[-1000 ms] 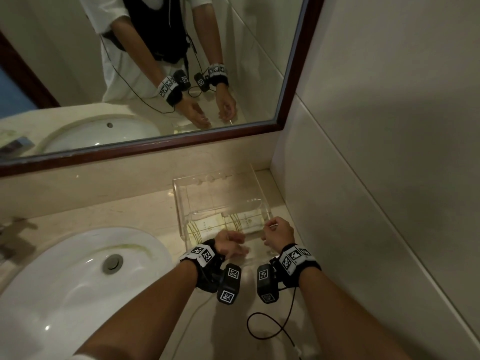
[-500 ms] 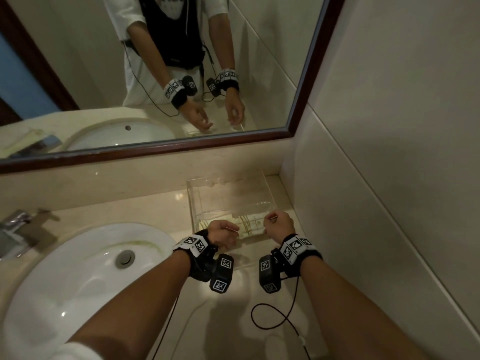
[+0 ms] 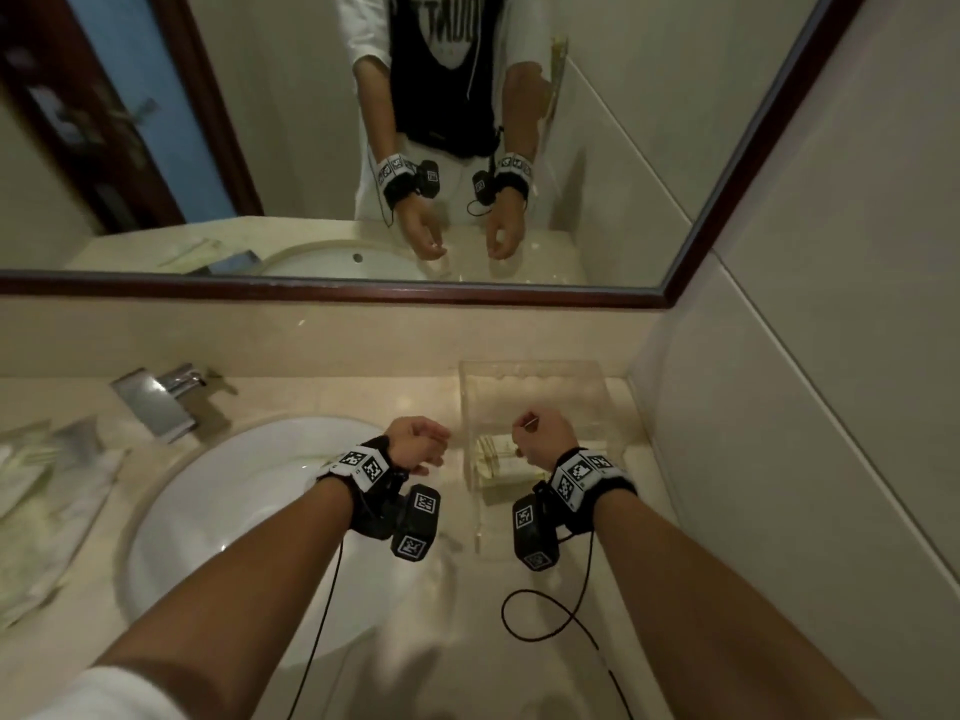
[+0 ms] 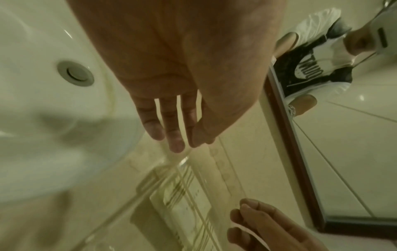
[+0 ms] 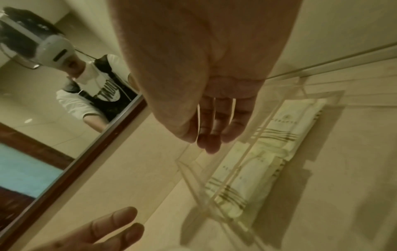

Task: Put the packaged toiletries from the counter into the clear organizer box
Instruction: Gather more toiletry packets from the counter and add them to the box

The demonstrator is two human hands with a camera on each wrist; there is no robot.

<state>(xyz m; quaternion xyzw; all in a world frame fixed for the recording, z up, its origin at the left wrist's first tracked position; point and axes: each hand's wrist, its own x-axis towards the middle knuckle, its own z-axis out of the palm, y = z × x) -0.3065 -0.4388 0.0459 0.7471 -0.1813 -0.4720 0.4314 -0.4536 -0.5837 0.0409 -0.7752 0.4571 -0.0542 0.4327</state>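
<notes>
The clear organizer box stands on the counter in the right corner, under the mirror. Pale striped toiletry packets lie flat inside it, clearly visible in the right wrist view as packets behind the box wall. My left hand hovers just left of the box, over the sink's edge, fingers loose and holding nothing. My right hand hangs above the box's front half, its fingers relaxed and empty. More packets lie on the counter far left.
A white sink fills the counter's middle, with a chrome faucet behind it. The tiled wall closes off the right side just past the box. A black cable loops on the counter near me.
Both hands have drawn back from the packets in the box and spread apart, the left one shifting left toward the sink. The head view has swung left, showing the faucet and counter packets.
</notes>
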